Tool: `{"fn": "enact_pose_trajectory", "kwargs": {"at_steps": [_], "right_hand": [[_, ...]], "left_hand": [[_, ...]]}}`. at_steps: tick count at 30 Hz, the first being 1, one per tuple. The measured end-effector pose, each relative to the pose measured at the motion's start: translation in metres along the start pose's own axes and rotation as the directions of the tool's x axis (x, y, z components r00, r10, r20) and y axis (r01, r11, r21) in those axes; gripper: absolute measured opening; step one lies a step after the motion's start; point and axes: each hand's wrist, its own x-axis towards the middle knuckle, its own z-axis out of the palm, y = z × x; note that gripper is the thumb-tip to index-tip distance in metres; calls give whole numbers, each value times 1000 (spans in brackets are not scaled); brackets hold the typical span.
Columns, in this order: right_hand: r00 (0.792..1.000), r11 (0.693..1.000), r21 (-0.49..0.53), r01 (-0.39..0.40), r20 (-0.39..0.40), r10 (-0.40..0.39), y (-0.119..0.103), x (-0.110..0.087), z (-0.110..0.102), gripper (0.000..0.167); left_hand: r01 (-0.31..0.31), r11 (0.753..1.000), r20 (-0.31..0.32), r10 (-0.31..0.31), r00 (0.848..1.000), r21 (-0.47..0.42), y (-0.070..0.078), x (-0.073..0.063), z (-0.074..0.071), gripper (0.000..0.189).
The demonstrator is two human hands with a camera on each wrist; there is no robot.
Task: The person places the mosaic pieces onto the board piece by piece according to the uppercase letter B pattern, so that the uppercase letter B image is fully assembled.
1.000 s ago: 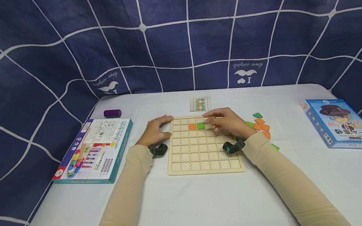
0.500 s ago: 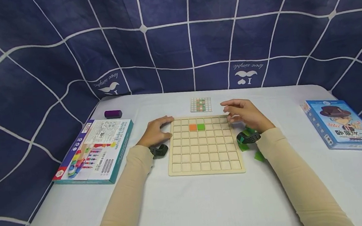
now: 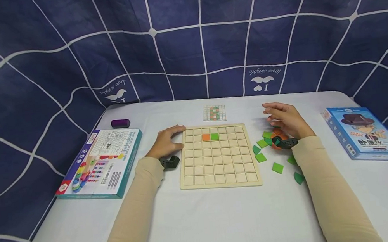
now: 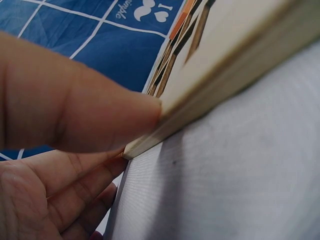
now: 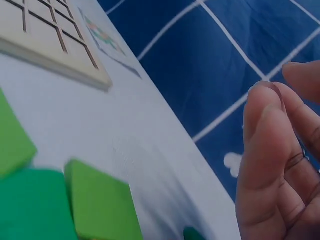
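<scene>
My left hand (image 3: pixel 164 142) rests at the upper left edge of a wooden grid board (image 3: pixel 218 159). Close up in the left wrist view, the thumb (image 4: pixel 115 120) touches the board's side and the other fingers reach its corner. One orange square tile (image 3: pixel 206 137) and one light green square tile (image 3: pixel 214 136) lie side by side in the second row. My right hand (image 3: pixel 286 120) hovers over the loose tiles right of the board, fingers loosely bent, with nothing visible between them. Orange tiles (image 3: pixel 278 132) lie partly hidden beneath that hand and its wristband.
Several green squares (image 3: pixel 277 168) and dark green rounded pieces (image 3: pixel 298 178) are scattered right of the board. Behind it lies a small pattern card (image 3: pixel 214 112). A flat game box (image 3: pixel 101 161) and a purple cylinder (image 3: pixel 120 123) sit left; a blue box (image 3: pixel 367 131) stands right.
My right hand has moved right, from over the board to above the loose tiles, exposing the board's right columns. The left hand stays at the board's edge.
</scene>
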Motion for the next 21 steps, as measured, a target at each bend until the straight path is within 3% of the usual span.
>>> {"fn": "enact_pose_trajectory", "kwargs": {"at_steps": [11,21], "right_hand": [[998,999,37,-27,-62,29,14,-3,-31,27],[995,997,-17,-69,-71,67,21,-6,-41,24]], "left_hand": [[-4,1000,-2,4,1000,-3,0,0,1,70],[-3,1000,4,3,1000,2,1,-1,0,69]]}}
